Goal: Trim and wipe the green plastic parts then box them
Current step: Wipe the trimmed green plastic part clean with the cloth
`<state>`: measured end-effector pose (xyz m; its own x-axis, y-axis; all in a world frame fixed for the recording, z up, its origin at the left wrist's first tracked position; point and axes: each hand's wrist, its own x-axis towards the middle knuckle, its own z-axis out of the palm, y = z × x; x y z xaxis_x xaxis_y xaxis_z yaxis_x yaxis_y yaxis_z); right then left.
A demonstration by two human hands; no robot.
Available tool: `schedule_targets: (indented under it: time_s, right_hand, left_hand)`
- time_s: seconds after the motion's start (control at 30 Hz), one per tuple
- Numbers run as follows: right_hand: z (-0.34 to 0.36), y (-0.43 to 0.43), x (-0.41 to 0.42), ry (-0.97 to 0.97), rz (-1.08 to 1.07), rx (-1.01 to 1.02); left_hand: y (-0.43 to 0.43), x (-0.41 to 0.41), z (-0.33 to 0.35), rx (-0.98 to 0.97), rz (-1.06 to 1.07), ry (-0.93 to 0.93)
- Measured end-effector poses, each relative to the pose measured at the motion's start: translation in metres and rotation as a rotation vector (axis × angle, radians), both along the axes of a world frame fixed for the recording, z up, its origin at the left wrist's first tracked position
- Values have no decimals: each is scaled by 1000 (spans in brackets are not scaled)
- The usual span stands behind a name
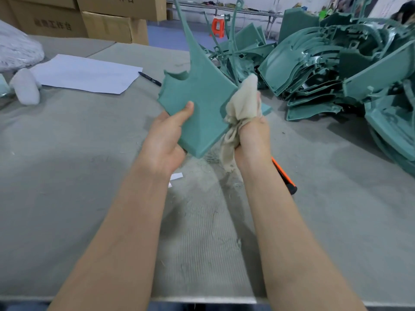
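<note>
Green plastic part (202, 104): pinched in left grip (166, 140), right grip (251, 135) clutching cloth (242, 102) against it. Upper-right pile (336, 70) likely unprocessed.

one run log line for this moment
step: wipe | left hand: holds green part | right hand: grips cloth against part | orange tool: on table

Mid-scene, lifted clear of the table (67, 176): one green plastic part (202, 97), a flat matte panel, roughly kite-shaped, near corner pointing down, jagged notched edge at left, long thin stem rising far and upward. Against its right edge: a crumpled beige cloth (242, 108), loose tail hanging. Far right, on the table: a tangled pile of green parts (336, 70), curved shells stacked and nested. Near right, lying flat, partly hidden: an orange-and-black tool (284, 173).
</note>
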<state>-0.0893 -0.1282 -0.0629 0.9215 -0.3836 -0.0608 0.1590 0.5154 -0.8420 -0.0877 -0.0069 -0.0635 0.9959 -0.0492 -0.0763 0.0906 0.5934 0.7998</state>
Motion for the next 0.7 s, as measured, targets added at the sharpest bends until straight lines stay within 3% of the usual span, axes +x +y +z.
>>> schedule_targets:
  time_s: [0.17,0.33,0.43,0.53,0.7]
  right_hand:
    - [2,-4,-2,-159,131,23]
    - [-4,1,1,55,52,-397]
    - [-3,18,-3,135,116,-532]
    - [-8,44,-10,75,256,-785]
    - [-6,43,-22,-76,504,-803]
  left_hand:
    - [-4,-3,-3,8,-151,27]
    - [-4,-1,-4,55,27,-32]
    - [-5,0,-2,3,138,-46]
    - [2,1,4,-180,222,-36]
    - [13,1,4,-248,245,-11]
